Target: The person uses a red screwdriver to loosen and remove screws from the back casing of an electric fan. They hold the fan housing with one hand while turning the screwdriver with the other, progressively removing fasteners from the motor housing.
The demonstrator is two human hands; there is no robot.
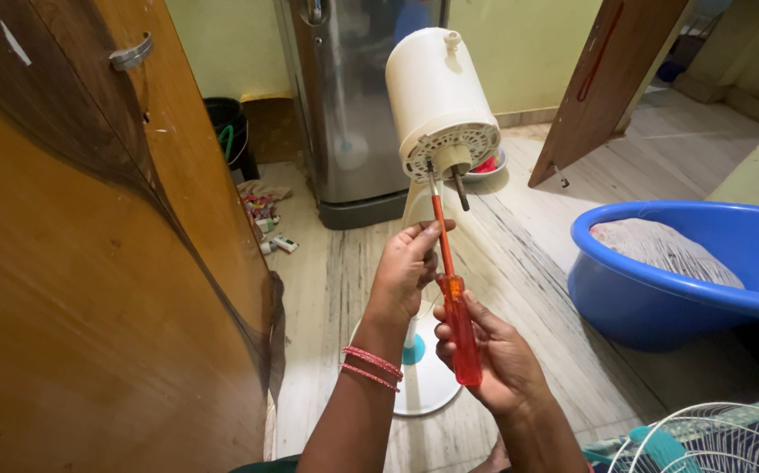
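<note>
Right hand (495,361) grips an orange translucent plastic-handled screwdriver (455,315).
Left hand (407,267) pinches its shaft, tip touching the cream plastic fan motor housing (438,98).

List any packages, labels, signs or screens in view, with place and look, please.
Small packets: on the floor between the wooden door and the steel fridge, a loose heap, pink, white and green.
White box: on the floor beside the heap, small, oblong.
No labels, signs or screens show; none on the fan motor or the blue tub.
</note>
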